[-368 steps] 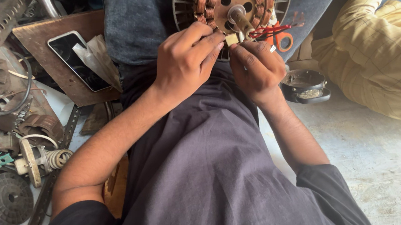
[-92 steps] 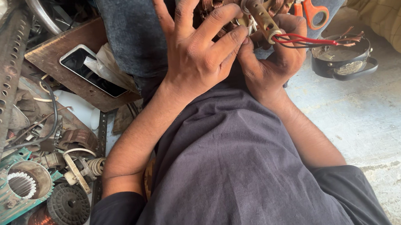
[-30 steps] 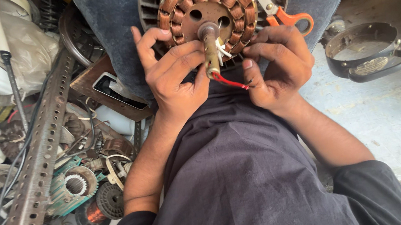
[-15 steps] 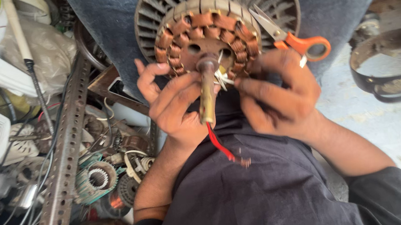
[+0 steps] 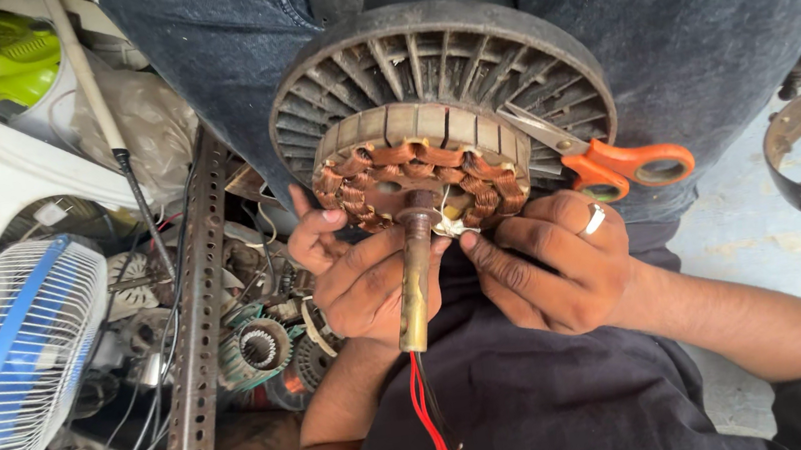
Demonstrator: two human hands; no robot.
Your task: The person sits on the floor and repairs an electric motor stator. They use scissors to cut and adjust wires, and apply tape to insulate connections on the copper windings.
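Closer now, two hands, left hand (image 5: 367, 284) and right hand (image 5: 551, 263), pinch one motor stator's (image 5: 419, 168) white wires (image 5: 449, 229).

floor (image 5: 771, 213): pale concrete, daylit | left: white-blue fan (image 5: 9, 360), perforated metal bar (image 5: 195, 319), motor scrap

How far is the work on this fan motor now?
Done: copper coils sit wound around the stator. In hand: both hands, left and right, pinch a white tie beside the shaft. Left: red wires hang loose, scissors rest unused.
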